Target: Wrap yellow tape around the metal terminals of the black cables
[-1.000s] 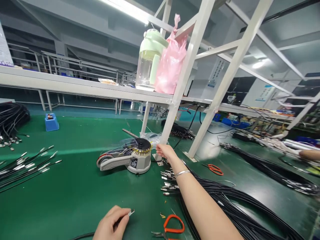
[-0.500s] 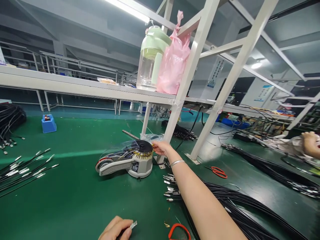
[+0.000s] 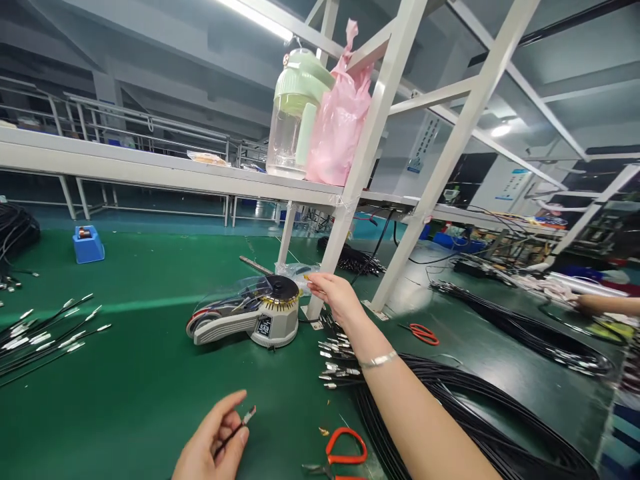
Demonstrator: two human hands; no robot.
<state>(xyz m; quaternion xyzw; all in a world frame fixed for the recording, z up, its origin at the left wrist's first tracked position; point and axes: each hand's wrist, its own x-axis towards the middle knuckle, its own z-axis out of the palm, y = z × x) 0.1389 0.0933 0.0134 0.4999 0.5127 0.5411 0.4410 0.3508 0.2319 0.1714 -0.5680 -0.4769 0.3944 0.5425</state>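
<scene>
Low in the view, my left hand (image 3: 213,440) holds a black cable with a metal connector (image 3: 249,415) between thumb and fingers, its index finger raised. My right hand (image 3: 334,293) reaches forward, fingertips pinched on a small piece of yellow tape (image 3: 307,277). Just left of those fingertips stands a grey round tape dispenser (image 3: 274,323) with a black top disc and yellow tape around its rim. Under my right forearm lies a bundle of black cables (image 3: 450,407), metal connectors at its near-left end. Red-handled scissors (image 3: 345,447) lie between my hands, partly cut off below.
Loose cables (image 3: 55,337) lie at left, beside a blue tape holder (image 3: 89,245). Shelf posts (image 3: 345,227) rise behind the dispenser. A jug (image 3: 295,120) and pink bag (image 3: 340,127) stand on the shelf. Red-handled pliers (image 3: 424,334) lie right. A co-worker's arm (image 3: 607,305) is at far right.
My right hand has drawn slightly away from the dispenser with the yellow tape. My left hand has risen and turned, showing more of the cable. The camera view has shifted slightly.
</scene>
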